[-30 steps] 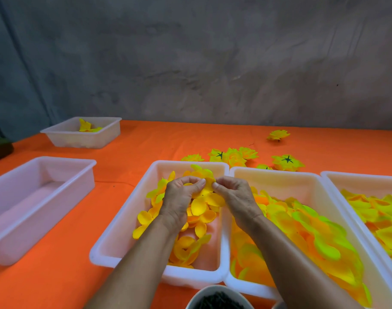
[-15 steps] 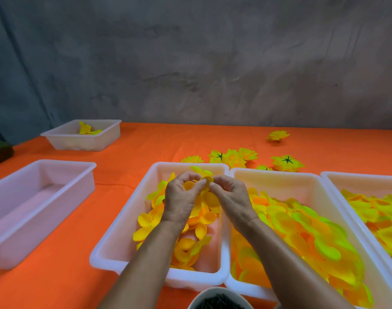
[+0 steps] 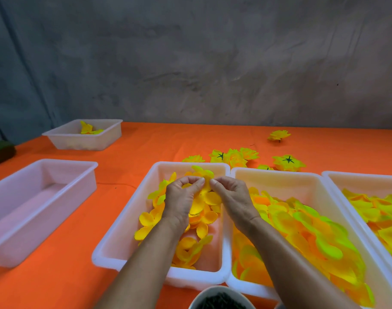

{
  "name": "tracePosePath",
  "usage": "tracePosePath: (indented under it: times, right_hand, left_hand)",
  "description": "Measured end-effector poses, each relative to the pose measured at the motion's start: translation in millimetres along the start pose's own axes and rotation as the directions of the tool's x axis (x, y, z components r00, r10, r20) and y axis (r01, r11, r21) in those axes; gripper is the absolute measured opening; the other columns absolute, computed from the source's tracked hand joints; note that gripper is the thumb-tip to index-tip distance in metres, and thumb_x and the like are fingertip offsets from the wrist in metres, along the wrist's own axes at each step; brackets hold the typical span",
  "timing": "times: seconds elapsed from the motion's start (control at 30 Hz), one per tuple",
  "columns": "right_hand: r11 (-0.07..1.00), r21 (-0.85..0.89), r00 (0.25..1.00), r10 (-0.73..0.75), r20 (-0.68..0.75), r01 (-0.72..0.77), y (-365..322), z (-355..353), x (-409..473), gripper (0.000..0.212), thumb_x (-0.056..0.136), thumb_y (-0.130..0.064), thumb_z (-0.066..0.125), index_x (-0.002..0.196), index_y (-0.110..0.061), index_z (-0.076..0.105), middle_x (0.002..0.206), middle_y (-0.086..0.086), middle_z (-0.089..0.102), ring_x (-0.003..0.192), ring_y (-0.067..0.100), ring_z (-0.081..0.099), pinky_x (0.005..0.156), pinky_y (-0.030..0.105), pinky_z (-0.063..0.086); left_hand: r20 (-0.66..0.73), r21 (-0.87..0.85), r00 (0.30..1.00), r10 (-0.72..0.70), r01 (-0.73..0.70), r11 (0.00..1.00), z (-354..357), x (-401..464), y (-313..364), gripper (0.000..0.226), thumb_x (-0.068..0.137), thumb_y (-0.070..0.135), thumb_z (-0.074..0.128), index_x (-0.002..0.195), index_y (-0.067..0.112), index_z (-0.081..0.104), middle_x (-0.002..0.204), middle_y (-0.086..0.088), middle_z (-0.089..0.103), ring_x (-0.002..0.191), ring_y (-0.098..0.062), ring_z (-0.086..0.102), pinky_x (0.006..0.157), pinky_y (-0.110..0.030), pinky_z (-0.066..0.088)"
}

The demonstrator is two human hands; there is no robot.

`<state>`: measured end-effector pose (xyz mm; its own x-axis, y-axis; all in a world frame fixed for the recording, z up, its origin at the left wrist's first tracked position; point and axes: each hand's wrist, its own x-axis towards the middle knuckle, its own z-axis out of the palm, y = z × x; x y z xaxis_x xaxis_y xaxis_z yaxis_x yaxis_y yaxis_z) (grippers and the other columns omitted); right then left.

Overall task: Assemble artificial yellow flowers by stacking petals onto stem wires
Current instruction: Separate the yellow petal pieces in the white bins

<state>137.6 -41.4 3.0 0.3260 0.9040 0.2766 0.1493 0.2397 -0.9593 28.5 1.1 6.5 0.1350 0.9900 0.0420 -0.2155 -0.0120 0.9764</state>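
Both hands meet over the far end of the middle white tray [image 3: 123,221], which sits just below the centre of the head view. The left hand [image 3: 182,202] has its fingers curled with thumb and fingertips pinching a yellow petal piece [image 3: 205,188]; the right hand [image 3: 231,195], at 3 o'clock from it and almost touching fingertip to fingertip, pinches the same piece from the other side, so both grips are closed on it. The piece is held just above the loose yellow petals [image 3: 197,221] heaped in that tray. Whether a stem wire runs through the held piece cannot be told. Touching this tray at 3 o'clock is a second white tray [image 3: 277,177] filled with yellow and green-tinged petals [image 3: 302,233], and further toward 3 o'clock a third tray [image 3: 364,177] holds more yellow petals, cut off by the frame edge. At 12 o'clock from the hands, finished yellow flowers [image 3: 235,156] lie on the orange tablecloth [image 3: 146,150], some turned to show a green star-shaped calyx, with one flower [image 3: 278,135] apart near 1 o'clock. At 9 o'clock stands a long white tray [image 3: 41,197], and at 10 o'clock a smaller tray [image 3: 83,141] with a few yellow pieces. At 6 o'clock a round bowl [image 3: 221,297] with dark contents shows at the bottom edge.
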Motion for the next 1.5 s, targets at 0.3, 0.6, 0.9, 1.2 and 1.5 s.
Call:
tracePosePath:
  times: [0.3,0.6,0.9,1.2,1.5]
  right_hand:
    - [0.946,-0.321,0.986,-0.095,-0.135,0.047,2,1,1,0.015,0.077,-0.017,0.076,0.067,-0.009,0.068,0.059,0.005,0.063,0.053,0.01,0.049,0.055,0.027,0.041]
    - [0.944,-0.323,0.966,-0.14,-0.219,0.063,5,-1,3,0.016,0.086,-0.013,0.066,0.074,-0.003,0.071,0.07,0.018,0.068,0.071,0.032,0.064,0.069,0.04,0.048]
    - [0.978,-0.143,0.961,-0.178,-0.211,0.15,-5,0,1,0.013,0.087,-0.009,0.065,0.1,-0.01,0.068,0.089,0.006,0.065,0.079,0.018,0.057,0.072,0.03,0.045]
    - [0.98,-0.152,0.986,-0.141,-0.088,0.127,-3,4,-1,0.003,0.084,-0.012,0.07,0.081,-0.013,0.07,0.075,-0.003,0.066,0.069,0.008,0.057,0.065,0.015,0.044]
    - [1.0,-0.013,1.0,-0.009,0.014,0.009,1,-6,1,0.01,0.088,0.0,0.059,0.081,0.0,0.066,0.071,0.009,0.056,0.067,0.016,0.046,0.059,0.025,0.036]
  left_hand:
    - [-0.091,0.183,0.941,0.325,-0.305,0.935,0,3,-1,0.017,0.088,0.021,0.065,0.071,0.021,0.064,0.067,0.014,0.061,0.065,0.0,0.052,0.069,-0.019,0.044]
    - [-0.033,0.122,0.959,0.281,-0.275,0.954,1,-5,3,0.004,0.08,0.009,0.069,0.079,0.012,0.066,0.073,-0.008,0.062,0.07,-0.019,0.053,0.07,-0.04,0.049]
    - [0.052,0.408,0.884,0.465,-0.443,0.798,-1,-4,-2,0.019,0.082,0.003,0.069,0.099,0.008,0.072,0.09,-0.01,0.071,0.079,-0.016,0.061,0.077,-0.031,0.052]
    - [-0.017,0.44,0.885,0.465,-0.411,0.799,-3,-3,0,0.003,0.082,0.01,0.07,0.08,0.009,0.069,0.077,-0.001,0.066,0.074,-0.013,0.058,0.074,-0.03,0.05]
    - [0.076,0.117,0.996,0.037,-0.046,0.992,-2,-2,2,0.018,0.086,0.001,0.062,0.071,0.01,0.062,0.064,-0.002,0.058,0.06,-0.012,0.05,0.058,-0.022,0.044]
